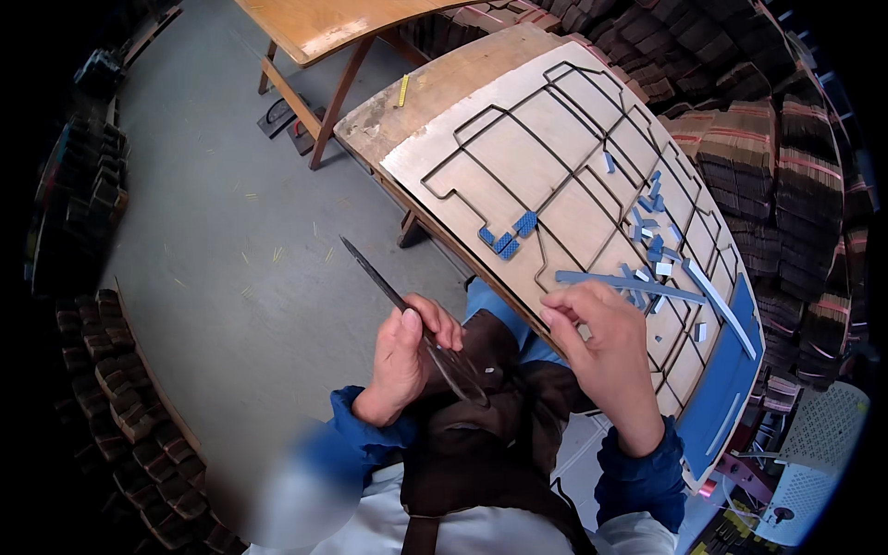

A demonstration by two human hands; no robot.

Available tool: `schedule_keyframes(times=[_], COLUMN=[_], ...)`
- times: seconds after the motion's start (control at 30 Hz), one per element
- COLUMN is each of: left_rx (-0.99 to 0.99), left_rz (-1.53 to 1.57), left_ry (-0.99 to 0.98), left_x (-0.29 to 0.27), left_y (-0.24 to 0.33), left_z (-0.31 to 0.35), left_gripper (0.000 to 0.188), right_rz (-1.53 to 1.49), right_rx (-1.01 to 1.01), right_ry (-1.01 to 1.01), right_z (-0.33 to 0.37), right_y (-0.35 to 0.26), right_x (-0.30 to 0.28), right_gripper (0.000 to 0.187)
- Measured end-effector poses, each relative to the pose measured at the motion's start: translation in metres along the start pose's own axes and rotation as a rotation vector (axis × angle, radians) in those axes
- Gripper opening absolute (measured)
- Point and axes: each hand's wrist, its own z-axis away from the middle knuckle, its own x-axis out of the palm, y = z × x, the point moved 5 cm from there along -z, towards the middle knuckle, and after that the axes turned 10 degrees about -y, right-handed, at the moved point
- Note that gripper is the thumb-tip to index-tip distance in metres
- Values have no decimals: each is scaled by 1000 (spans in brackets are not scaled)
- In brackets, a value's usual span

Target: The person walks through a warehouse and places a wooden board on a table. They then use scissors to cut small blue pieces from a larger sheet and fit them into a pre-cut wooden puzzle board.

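Note:
My left hand [402, 356] is closed around a pair of long dark scissors [377, 277]. The blades look closed and point up and to the left, past the board's near edge, while the handle loops hang below my fingers. Over the near edge of a plywood board [518, 139] is my right hand [606, 347], thumb and forefinger pinched together. Whatever is between those fingertips is too small or hidden to make out. Just beyond its knuckles lies a blue foam strip [610, 281]. Thin dark blades [490, 111] stand in outlines across the board. Small blue foam blocks [506, 244] sit beside one outline.
Loose foam offcuts [655, 248] lie scattered mid-board. A white-edged strip [720, 307] and a blue foam sheet [717, 398] lie at the right. Behind stands a wooden table [324, 28]. Stacked brown boards [731, 148] line the right side, more stacks [129, 407] the left.

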Motion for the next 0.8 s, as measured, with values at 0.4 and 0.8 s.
schedule_keyframes(times=[0.4, 0.8], left_rx=[-117, -25], left_rz=[-451, -615], left_ry=[117, 108], left_x=[-14, -6], left_y=[-9, -6], left_z=[-32, -48], left_gripper=[8, 12], right_rz=[44, -272], right_rx=[130, 253], right_ry=[-59, -56], right_z=[-71, -67], right_y=[30, 41], right_x=[19, 25], right_gripper=[16, 13])
